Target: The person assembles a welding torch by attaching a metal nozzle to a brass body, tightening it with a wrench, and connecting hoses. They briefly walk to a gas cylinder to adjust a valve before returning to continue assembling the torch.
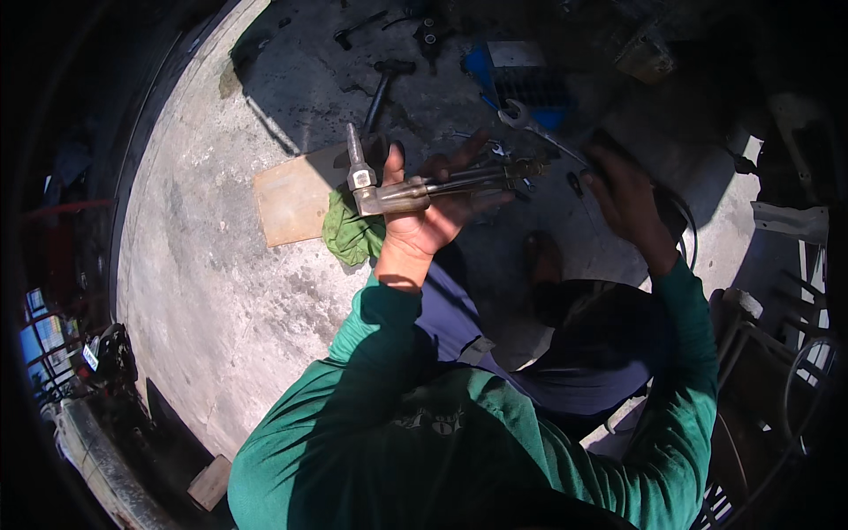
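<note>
A brass-and-steel cutting torch (402,198) lies across the upturned palm of my left hand (426,231). Its nozzle points away from me and its tubes run off to the right, while my fingers spread beneath them and my thumb stands up beside the head. My right hand (629,196), partly in shadow, closes on the handle end of a long open-end wrench (549,135). The wrench's jaw reaches up and left, apart from the torch. Beside my left wrist, a green cloth (350,231) lies crumpled on the ground.
A flat tan board (296,201) lies left of the cloth. Beyond my hands are a hammer (385,88), several loose wrenches and a blue tray (548,117). A dark hose (691,225) curves by my right wrist. Metal frames (751,331) stand at the right.
</note>
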Motion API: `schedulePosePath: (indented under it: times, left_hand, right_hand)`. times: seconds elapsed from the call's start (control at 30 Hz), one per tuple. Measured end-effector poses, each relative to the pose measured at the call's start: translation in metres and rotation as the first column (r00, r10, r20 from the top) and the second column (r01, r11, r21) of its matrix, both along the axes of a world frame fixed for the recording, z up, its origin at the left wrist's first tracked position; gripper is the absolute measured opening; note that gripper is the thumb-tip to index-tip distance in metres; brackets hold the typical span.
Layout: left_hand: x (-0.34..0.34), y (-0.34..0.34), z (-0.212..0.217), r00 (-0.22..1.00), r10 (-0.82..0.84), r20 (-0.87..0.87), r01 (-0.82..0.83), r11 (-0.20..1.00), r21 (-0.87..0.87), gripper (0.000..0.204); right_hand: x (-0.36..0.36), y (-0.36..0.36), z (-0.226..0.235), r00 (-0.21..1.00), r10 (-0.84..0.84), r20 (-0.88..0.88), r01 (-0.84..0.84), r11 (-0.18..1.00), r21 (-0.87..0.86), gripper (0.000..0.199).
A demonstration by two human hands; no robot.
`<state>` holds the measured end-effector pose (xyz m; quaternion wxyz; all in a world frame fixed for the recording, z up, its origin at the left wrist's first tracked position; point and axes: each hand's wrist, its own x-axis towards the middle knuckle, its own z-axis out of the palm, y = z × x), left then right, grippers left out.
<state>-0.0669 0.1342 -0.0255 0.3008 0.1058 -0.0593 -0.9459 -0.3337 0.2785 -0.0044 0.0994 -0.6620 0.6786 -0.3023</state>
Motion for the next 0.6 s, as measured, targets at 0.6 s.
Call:
schedulePosePath:
  times: [0.6]
  left_hand:
    - [0.016, 0.005, 0.049, 0.987, -0.122, -0.106, 0.133, 0.985, 0.112, 0.060]
  right_hand:
    - [0.067, 0.016, 0.122, 0.399, -0.392, 0.829, -0.194, 0.847, 0.494, 0.036]
